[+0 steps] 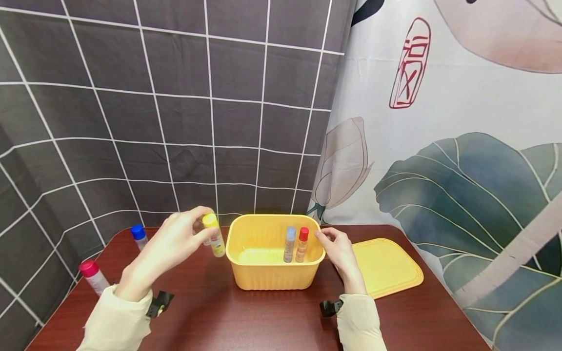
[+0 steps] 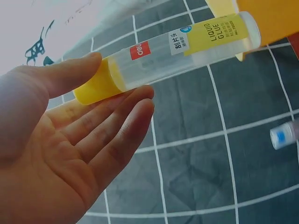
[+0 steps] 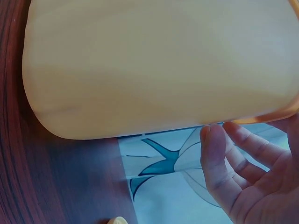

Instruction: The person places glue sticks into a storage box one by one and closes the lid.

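My left hand pinches the yellow cap of a clear liquid glue bottle between thumb and fingers, just left of the yellow plastic box. In the left wrist view, the glue bottle has a yellow and white label and tilts, its base away from the palm. My right hand grips the box's right rim, thumb and fingertips at the edge. Inside the box, toward its right end, stand a bottle with a light-blue cap and one with a red cap.
A yellow lid lies on the dark red table, right of the box. At the left stand a blue-capped bottle and a pink-red-capped one. A gridded grey curtain hangs behind.
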`<state>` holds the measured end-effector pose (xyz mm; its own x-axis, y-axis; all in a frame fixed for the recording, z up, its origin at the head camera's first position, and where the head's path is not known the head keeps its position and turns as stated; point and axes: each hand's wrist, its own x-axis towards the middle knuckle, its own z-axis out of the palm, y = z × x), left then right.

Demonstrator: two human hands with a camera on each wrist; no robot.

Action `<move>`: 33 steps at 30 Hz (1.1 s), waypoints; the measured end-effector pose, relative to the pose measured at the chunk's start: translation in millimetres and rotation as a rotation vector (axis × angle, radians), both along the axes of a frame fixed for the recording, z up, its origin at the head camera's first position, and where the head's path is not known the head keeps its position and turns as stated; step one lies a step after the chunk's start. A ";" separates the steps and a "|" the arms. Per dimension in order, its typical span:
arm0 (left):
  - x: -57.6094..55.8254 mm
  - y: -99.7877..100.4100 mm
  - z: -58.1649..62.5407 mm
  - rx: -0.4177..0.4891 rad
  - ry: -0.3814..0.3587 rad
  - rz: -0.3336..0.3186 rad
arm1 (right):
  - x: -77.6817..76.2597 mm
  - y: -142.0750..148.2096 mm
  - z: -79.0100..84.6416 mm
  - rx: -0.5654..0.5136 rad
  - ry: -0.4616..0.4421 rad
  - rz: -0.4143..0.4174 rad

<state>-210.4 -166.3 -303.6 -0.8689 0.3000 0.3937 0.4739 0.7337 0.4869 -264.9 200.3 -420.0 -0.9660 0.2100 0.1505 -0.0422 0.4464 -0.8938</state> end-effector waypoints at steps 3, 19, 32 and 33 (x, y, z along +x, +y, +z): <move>-6.8 8.5 3.3 0.016 -0.050 -0.028 | -0.3 -0.4 0.1 -0.006 0.001 0.003; -47.8 52.7 9.5 -0.027 -0.024 -0.151 | -0.5 0.1 -0.1 -0.034 -0.014 0.016; -83.6 87.4 -6.6 -0.147 -0.096 -0.202 | -1.0 0.8 -0.8 -0.052 -0.021 0.020; -85.8 90.1 -7.7 -0.155 -0.099 -0.208 | -1.0 1.0 -0.9 -0.055 -0.021 0.020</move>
<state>-296.1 -76.3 -311.3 -0.8145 0.5257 0.2454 0.5776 0.6950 0.4283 -265.9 201.3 -420.9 -0.9729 0.1980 0.1193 -0.0320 0.3957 -0.9178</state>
